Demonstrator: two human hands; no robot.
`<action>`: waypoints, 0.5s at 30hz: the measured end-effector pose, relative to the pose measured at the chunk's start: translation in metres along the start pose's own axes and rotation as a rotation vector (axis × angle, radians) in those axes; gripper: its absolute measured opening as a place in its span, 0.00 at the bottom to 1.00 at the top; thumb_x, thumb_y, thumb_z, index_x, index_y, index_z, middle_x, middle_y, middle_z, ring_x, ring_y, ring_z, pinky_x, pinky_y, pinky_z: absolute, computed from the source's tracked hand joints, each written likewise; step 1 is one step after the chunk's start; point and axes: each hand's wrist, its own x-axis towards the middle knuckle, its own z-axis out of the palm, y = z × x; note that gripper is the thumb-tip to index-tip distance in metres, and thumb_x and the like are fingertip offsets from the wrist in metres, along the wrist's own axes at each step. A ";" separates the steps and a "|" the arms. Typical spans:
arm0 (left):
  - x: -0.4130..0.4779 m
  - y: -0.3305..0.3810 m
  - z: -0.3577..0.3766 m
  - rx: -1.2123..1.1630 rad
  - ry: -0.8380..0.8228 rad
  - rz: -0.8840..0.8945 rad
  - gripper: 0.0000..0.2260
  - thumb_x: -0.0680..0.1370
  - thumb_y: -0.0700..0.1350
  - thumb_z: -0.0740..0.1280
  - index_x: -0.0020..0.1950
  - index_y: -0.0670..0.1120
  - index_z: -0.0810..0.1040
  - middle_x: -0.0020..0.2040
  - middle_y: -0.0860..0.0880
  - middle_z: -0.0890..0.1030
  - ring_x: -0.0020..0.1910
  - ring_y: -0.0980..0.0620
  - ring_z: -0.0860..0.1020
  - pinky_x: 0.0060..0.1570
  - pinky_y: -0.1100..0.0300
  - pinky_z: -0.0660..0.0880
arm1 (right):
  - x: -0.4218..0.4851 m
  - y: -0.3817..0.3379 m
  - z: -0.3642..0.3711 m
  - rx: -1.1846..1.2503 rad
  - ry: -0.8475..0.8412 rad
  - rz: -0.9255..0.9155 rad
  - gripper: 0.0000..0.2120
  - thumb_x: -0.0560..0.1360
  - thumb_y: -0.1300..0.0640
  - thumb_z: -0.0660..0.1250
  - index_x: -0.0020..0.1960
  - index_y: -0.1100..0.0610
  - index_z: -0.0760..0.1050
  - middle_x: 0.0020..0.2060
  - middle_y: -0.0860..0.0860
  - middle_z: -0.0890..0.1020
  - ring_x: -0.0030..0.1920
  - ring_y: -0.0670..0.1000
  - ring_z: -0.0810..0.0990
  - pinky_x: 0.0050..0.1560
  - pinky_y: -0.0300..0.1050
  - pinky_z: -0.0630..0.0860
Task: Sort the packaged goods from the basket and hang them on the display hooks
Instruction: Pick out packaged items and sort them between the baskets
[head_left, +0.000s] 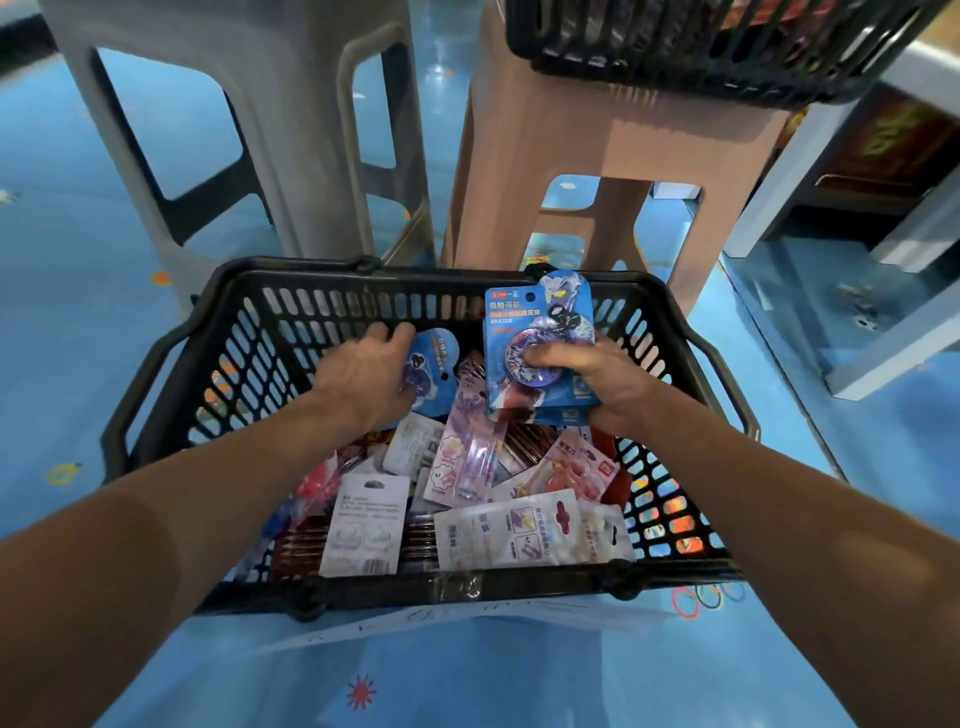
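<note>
One blue packet (435, 361) half under left hand (363, 379)

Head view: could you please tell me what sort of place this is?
Likely a small stationery or toy shop: a black shopping basket of carded packs, blue eraser packs in the right hand.

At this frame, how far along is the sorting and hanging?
Done: nothing visibly hung in this view. In hand: right hand holds a stack of blue eraser packs; left hand grips another blue pack in the basket. Left: many mixed packs fill the basket.
</note>
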 end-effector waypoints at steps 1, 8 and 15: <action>-0.001 0.002 -0.001 0.027 0.002 0.046 0.28 0.79 0.54 0.67 0.76 0.53 0.59 0.63 0.43 0.74 0.54 0.38 0.81 0.46 0.47 0.80 | 0.000 0.000 0.001 -0.006 -0.005 0.003 0.29 0.62 0.64 0.80 0.63 0.63 0.80 0.55 0.61 0.86 0.52 0.62 0.86 0.50 0.56 0.83; 0.010 0.020 -0.001 0.155 -0.252 0.264 0.33 0.81 0.49 0.61 0.82 0.63 0.50 0.68 0.42 0.75 0.62 0.39 0.77 0.47 0.50 0.73 | -0.005 -0.003 0.001 -0.009 0.011 0.013 0.30 0.59 0.64 0.81 0.61 0.63 0.81 0.52 0.60 0.87 0.51 0.61 0.86 0.52 0.57 0.83; 0.007 0.017 -0.004 0.128 -0.185 0.184 0.26 0.81 0.58 0.60 0.78 0.53 0.62 0.67 0.42 0.75 0.62 0.38 0.78 0.49 0.49 0.75 | -0.005 -0.005 0.004 -0.043 0.061 0.040 0.27 0.67 0.65 0.80 0.65 0.63 0.78 0.52 0.59 0.87 0.53 0.62 0.86 0.58 0.63 0.82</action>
